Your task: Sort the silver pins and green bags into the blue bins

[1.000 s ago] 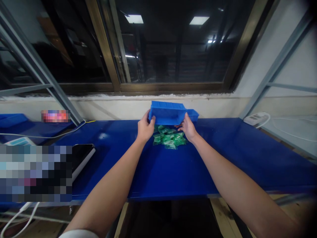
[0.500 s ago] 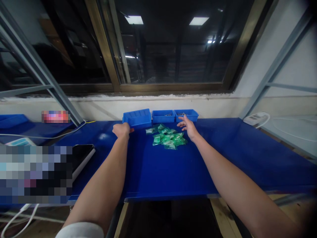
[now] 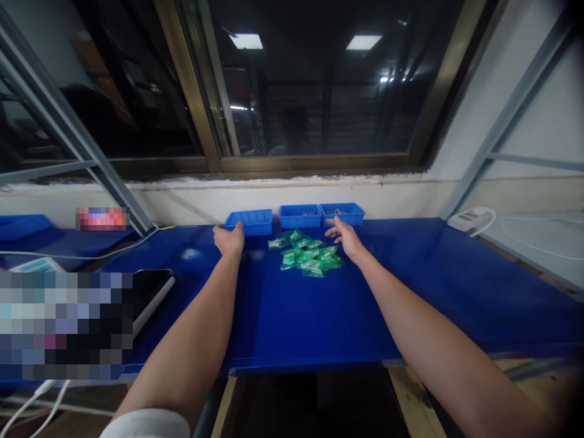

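My left hand (image 3: 229, 241) is at the near left corner of a blue plastic bin (image 3: 253, 226), its thumb in front of the bin and its fingers apart to the left. Whether it still touches the bin is hard to tell. That bin sits level on the table, with no contents visible. My right hand (image 3: 345, 237), holding nothing, has its fingers spread before another blue bin (image 3: 353, 215) with small metal pieces in it. A middle blue bin (image 3: 298, 218) also contains metal pieces. Between my hands lies a pile of small green-tinted plastic packets (image 3: 312, 258).
The blue tabletop (image 3: 310, 322) runs back to the wall under a window. A pixelated item with a dark, flat device (image 3: 157, 286) lies on the left. A white power strip (image 3: 472, 217) with a cable is at the far right. Grey metal posts (image 3: 114, 194) rise on both sides.
The left blue bin has gone from tilted to level on the table. My left hand has turned and its fingers have come apart. My right hand has barely moved.
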Demonstrator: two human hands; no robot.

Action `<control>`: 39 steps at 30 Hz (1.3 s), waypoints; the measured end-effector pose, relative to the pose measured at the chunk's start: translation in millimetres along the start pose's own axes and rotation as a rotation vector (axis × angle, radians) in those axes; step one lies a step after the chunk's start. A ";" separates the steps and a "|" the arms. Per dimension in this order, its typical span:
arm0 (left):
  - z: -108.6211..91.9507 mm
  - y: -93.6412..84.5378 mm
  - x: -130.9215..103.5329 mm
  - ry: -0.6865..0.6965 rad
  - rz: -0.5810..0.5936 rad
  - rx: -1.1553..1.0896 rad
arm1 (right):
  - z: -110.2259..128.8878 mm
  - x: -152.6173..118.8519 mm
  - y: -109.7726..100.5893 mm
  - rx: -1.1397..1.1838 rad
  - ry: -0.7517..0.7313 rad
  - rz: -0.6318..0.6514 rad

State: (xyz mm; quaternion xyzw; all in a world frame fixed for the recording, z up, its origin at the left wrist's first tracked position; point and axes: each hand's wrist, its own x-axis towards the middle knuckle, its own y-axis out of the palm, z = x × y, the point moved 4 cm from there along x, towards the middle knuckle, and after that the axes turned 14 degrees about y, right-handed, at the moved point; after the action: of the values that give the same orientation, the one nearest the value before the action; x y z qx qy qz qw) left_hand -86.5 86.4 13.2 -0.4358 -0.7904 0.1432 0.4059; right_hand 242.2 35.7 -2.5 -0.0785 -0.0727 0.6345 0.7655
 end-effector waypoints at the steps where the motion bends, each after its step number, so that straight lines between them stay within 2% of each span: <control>1: -1.9 -3.8 -3.9 -0.054 -0.098 0.058 | 0.0 -0.2 -0.1 -0.014 -0.006 -0.006; 2: -7.3 -5.5 -7.6 -0.039 -0.150 0.097 | 0.2 -0.8 -0.1 -0.032 -0.015 -0.012; 4: -23.8 -3.3 -14.2 0.120 -0.133 0.155 | 1.1 -3.5 0.1 -0.075 -0.039 -0.025; 6: -38.5 5.6 -21.1 0.274 0.001 0.203 | 2.6 -7.5 0.7 -0.126 -0.069 -0.040; 9: -51.3 22.0 -29.5 0.415 0.191 0.249 | 5.1 -12.6 1.2 -0.194 -0.111 -0.073; 12: -53.9 37.0 -32.0 0.480 0.322 0.267 | 4.6 -12.7 0.7 -0.228 -0.105 -0.101; 15: -49.7 48.3 -29.1 0.483 0.418 0.274 | 2.1 -10.5 1.7 -0.201 -0.085 -0.052; 19: -43.0 55.8 -20.1 0.425 0.436 0.266 | 0.8 -11.1 4.2 -0.144 -0.071 0.058; 23: -46.2 58.4 -12.4 0.435 0.441 0.277 | 1.7 -14.1 8.8 -0.151 -0.066 0.200; 30: -74.3 47.9 -8.8 0.473 0.414 0.293 | 1.9 -16.2 15.5 -0.122 -0.072 0.303; 33: -91.9 43.7 -7.9 0.450 0.284 0.414 | 2.8 -15.0 16.8 -0.043 -0.090 0.326; 35: -109.2 49.1 -7.1 0.570 0.235 0.463 | 3.4 -13.0 15.7 0.030 -0.108 0.315; 36: -118.2 56.2 -7.0 0.668 0.275 0.467 | 3.4 -11.8 14.8 0.058 -0.115 0.303; 39: -137.9 83.8 -7.4 0.924 0.505 0.455 | 2.8 -9.0 13.5 0.085 -0.124 0.283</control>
State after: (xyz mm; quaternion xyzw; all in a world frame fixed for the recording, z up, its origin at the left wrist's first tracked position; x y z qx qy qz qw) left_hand 69.4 111.4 47.5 -0.5302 -0.3514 0.1968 0.7461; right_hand 227.0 29.4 -2.7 -0.0160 -0.0813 0.7421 0.6651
